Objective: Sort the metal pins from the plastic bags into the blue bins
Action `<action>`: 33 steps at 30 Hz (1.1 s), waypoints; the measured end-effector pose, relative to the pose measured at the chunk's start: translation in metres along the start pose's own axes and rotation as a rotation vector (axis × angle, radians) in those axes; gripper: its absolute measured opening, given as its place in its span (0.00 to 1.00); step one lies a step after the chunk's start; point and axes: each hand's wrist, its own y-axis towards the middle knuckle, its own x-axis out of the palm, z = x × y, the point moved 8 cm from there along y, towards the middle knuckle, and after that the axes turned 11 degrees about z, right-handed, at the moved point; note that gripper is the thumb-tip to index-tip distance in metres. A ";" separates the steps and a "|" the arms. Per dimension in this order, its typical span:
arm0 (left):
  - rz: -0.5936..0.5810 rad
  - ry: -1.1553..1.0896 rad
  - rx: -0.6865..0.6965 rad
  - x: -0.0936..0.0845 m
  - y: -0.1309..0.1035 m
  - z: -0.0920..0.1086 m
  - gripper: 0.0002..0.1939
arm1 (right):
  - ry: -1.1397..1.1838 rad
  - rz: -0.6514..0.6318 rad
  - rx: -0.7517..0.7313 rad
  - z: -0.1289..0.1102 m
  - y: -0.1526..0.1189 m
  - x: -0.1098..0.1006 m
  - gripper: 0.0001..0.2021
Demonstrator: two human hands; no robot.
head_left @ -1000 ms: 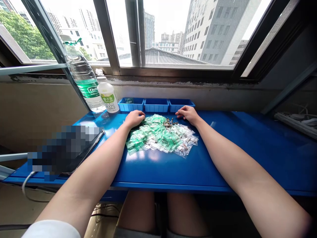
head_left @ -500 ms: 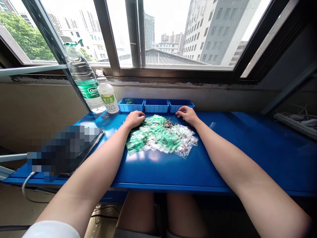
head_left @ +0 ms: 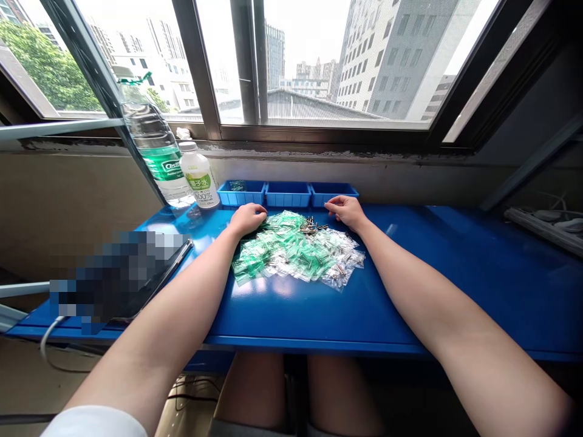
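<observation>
A heap of small clear and green plastic bags (head_left: 291,249) lies on the blue table (head_left: 282,321), with loose brass-coloured metal pieces (head_left: 313,226) at its back edge. My left hand (head_left: 248,219) rests at the heap's back left, fingers curled together; whatever they might hold is hidden. To the right of the metal pieces, my right hand (head_left: 345,211) is in a pinch just in front of the right blue bin (head_left: 334,193). Anything between its fingertips is too small to make out. The middle blue bin (head_left: 288,195) stands between the right bin and the left blue bin (head_left: 241,194), which contains small green items.
A large water bottle (head_left: 159,158) and a smaller white bottle (head_left: 199,176) stand at the back left. A dark, partly blurred flat object (head_left: 132,276) lies on the left. A power strip (head_left: 546,227) is at the far right, and a window is behind the table.
My right hand has shifted very slightly, its fingertips a little further right. My left hand and the heap look the same.
</observation>
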 end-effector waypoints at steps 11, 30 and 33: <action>-0.002 0.000 0.002 -0.001 0.000 0.001 0.18 | 0.031 -0.022 0.145 -0.003 -0.007 0.001 0.08; -0.007 0.011 0.003 0.001 0.001 -0.001 0.17 | 0.132 -0.039 0.164 0.001 -0.003 -0.001 0.06; -0.005 0.012 0.003 0.001 0.001 -0.002 0.18 | 0.192 -0.010 0.189 0.005 0.000 -0.005 0.09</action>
